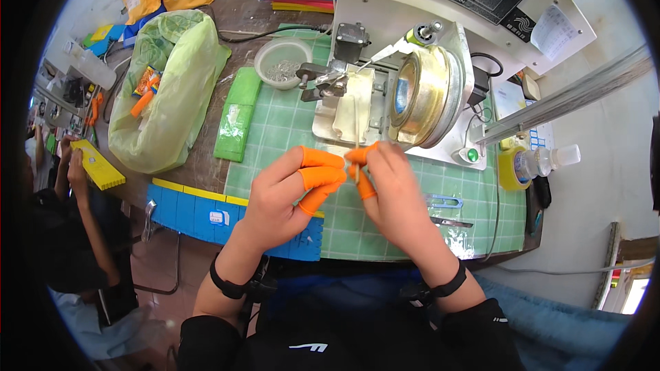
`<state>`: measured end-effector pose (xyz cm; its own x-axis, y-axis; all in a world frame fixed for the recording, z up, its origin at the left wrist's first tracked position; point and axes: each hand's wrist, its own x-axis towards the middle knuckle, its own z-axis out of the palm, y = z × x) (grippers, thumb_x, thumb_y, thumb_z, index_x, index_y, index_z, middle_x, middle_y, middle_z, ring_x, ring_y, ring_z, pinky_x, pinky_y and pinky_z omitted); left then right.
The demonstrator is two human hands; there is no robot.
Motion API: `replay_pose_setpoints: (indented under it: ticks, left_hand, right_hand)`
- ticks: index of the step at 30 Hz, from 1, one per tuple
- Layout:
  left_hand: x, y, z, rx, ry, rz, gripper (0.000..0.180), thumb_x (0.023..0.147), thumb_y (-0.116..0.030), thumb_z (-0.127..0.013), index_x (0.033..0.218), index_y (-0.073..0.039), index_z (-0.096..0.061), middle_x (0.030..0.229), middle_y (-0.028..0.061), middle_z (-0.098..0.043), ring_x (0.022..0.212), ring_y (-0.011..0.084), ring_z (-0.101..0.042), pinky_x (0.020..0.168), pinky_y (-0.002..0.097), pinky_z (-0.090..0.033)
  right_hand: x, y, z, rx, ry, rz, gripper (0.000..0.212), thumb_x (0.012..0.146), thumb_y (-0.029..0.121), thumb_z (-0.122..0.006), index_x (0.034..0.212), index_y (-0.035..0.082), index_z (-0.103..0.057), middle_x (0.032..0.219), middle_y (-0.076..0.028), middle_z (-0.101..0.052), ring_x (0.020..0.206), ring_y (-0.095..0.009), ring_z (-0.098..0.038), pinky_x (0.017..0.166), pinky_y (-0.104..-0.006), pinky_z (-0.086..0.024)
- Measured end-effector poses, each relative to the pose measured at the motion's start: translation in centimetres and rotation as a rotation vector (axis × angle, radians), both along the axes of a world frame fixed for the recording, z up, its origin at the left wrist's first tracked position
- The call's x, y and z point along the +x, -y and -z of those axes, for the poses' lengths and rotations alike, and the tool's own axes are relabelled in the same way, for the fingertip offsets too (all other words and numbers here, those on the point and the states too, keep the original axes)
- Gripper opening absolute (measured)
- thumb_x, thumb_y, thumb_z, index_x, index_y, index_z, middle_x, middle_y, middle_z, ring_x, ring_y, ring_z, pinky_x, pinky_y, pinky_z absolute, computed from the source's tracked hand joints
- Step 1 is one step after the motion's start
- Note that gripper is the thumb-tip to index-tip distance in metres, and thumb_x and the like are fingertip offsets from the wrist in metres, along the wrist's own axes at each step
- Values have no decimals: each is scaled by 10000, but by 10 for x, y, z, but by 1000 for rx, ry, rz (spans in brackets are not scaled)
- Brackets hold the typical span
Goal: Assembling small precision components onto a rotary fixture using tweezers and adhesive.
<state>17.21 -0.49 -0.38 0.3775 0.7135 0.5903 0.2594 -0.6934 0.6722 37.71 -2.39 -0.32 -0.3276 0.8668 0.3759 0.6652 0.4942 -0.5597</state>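
Note:
My left hand [278, 196] and my right hand [393, 196] are close together over the front of the bench, with orange finger cots on several fingertips. The left fingers are pinched together; whatever lies between them is too small or hidden to make out. Between the right thumb and fingers I hold a thin rod-like tool [357, 122], which points away from me toward the machine. Just beyond my hands is the machine's metal work plate [352, 113] with a pale cover on it. A small metal clamp mechanism [323, 82] sits at its upper left.
Right of the plate is a large spool [416, 93] on the white machine [375, 0]. A bowl of small metal parts [283, 62], a green packet [238, 113] and a bag-lined bin [161, 96] stand left. Blue strips [189, 216] line the front edge. Tweezers [450, 222] lie right. A co-worker's arm [89, 206] shows far left.

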Motion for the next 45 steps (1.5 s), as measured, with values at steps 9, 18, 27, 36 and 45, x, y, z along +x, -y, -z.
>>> replay_pose_setpoints:
  ticks: [9,18,27,36,45]
  left_hand:
    - [-4,5,10,87,-38,-76,215,806,-17,-787,1014,-4,-731,1037,129,-713,848,291,-685,706,357,-553]
    - [-23,1,22,106,-87,-52,213,798,-5,-785,1004,-8,-730,1051,151,-729,878,293,-710,718,350,-571]
    - [-23,-1,28,122,-87,-74,218,790,-9,-788,1000,-8,-728,1036,151,-731,859,290,-716,696,356,-572]
    - [-24,3,28,133,-85,-56,222,790,-1,-789,1003,4,-727,1038,159,-729,865,291,-720,691,345,-579]
    - [-18,12,24,126,-56,-94,213,801,24,-784,1007,3,-735,1051,155,-728,852,278,-704,700,335,-567]
  right_hand:
    - [-20,1,12,-64,14,157,496,984,45,-591,1454,-36,-455,1158,-229,-584,1046,-406,-605,889,-467,-522]
    - [5,52,15,151,-205,57,373,1015,34,-577,1380,-38,-558,1182,-193,-694,848,-246,-655,794,-342,-561]
    - [5,36,4,235,-119,-3,347,1012,27,-568,1349,-55,-581,1188,-206,-691,859,-246,-658,757,-319,-558]
    - [6,53,30,41,-61,-29,520,940,17,-670,1424,-68,-502,1200,-238,-644,887,-294,-636,786,-372,-548]
    - [27,65,17,-215,67,29,662,911,144,-746,1493,9,-461,1279,-224,-587,974,-365,-647,853,-452,-533]
